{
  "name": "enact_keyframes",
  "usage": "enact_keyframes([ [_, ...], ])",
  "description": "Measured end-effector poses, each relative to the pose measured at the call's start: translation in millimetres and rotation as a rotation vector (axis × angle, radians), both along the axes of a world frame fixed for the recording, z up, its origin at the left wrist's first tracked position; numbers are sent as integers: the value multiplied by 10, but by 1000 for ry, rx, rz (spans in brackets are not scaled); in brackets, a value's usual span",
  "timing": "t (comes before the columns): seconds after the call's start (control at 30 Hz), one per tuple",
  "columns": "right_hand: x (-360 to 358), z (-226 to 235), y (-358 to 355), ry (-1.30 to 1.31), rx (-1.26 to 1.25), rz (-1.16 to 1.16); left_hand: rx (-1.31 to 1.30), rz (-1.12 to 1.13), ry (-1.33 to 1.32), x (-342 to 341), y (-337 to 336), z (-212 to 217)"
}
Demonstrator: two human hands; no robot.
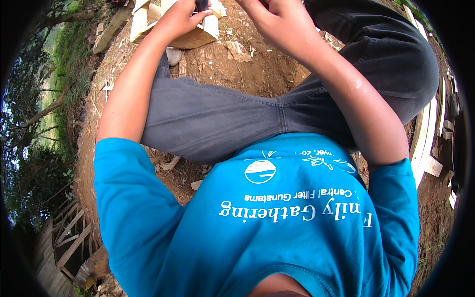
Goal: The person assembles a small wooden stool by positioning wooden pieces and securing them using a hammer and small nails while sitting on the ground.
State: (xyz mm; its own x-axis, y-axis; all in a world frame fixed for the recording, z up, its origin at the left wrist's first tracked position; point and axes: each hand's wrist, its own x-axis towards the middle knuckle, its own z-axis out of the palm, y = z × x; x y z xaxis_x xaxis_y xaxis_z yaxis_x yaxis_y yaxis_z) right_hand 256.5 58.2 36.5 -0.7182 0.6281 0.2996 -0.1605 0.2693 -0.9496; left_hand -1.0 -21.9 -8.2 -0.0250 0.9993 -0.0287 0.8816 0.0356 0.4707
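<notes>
At the top edge, my left hand is closed around a short black handle; the rest of that tool is out of the picture. Just below this hand lies a pale wooden block with cut pieces joined or resting beside it. My right hand is to the right, apart from the block, its fingers curled and partly cut off by the top edge. Whatever it may hold cannot be made out.
My bent legs in dark grey trousers surround a patch of brown soil strewn with wood chips. Long pale planks lie at the right. A weathered timber is at the upper left, with greenery beyond.
</notes>
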Motion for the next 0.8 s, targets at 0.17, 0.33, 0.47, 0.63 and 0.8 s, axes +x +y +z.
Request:
enact_keyframes([
  [0.17,93,-236,-105,-450,95,-22,-71,34,58,11,-7,-53],
  [0.33,136,-84,-211,-224,-5,-64,93,-47,66,-81,11,-206],
  [0.47,175,-116,-222,-267,26,-57,-61,74,82,-117,5,-269],
  [0.63,95,-499,-187,-394,164,-82,13,-20,8,-187,0,-370],
  [0.8,65,-481,-86,-405,54,-109,-45,-31,-99,-217,-20,-367],
])
